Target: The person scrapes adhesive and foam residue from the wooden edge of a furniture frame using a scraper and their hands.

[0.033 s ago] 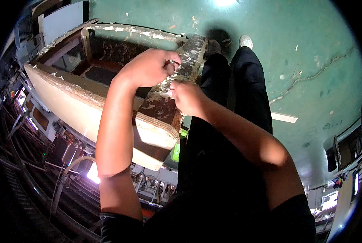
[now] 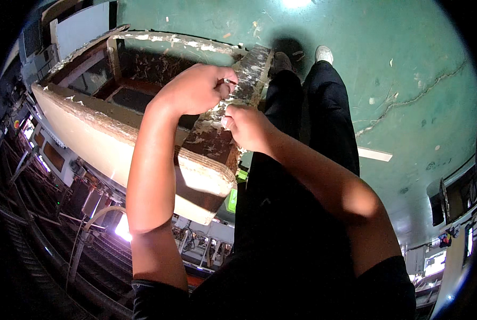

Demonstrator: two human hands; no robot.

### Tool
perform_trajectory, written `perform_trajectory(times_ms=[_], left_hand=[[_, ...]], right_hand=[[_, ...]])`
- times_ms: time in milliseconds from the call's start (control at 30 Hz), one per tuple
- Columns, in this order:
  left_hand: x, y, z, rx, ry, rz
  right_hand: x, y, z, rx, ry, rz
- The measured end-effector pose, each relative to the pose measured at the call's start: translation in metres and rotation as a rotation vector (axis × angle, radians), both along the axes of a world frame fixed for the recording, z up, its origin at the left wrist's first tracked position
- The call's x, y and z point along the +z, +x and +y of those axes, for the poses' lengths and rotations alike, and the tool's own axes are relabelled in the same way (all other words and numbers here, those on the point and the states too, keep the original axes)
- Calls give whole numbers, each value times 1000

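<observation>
A worn wooden furniture frame [image 2: 204, 162] lies at the left, with a cream outer side [image 2: 94, 120] and pale, torn scraps stuck along its rails. Over its near right rail [image 2: 253, 69], brown and flaking, both my hands work close together. My left hand [image 2: 201, 88] is closed, fingertips pinched at the rail's inner edge. Just nearer to me, my right hand [image 2: 249, 128] is closed too, thumb and finger pressed together by the same rail. Whatever is between the fingers of either hand is hidden or too small to name.
My legs [image 2: 329, 106] in black trousers stand right of the frame on a green floor [image 2: 398, 58] with a long crack and scattered scraps. A pale wooden strip [image 2: 374, 154] lies there. Bright green pieces [image 2: 232, 200] show under the frame. Dark racks [image 2: 46, 256] fill the lower left.
</observation>
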State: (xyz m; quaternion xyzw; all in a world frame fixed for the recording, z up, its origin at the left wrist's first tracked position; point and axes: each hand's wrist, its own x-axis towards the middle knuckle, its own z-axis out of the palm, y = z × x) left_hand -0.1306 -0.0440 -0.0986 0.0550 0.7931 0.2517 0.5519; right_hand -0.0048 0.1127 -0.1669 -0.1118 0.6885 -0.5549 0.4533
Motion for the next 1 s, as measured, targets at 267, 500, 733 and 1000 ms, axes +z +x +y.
perform_trajectory(times_ms=[267,500,733,1000], left_hand=[[1,0,1,-15,6,17],[2,-1,3,-33,11,16],[-2,3,0,-21,-1,4],[1,1,2,-1,35,9]], right_hand=[[-14,5,9,-28,-271,-93],[-16,16,1,-106,-196,142],[-33,-2,-7,-319,-172,237],[-66,-41,4,-152,11,421]])
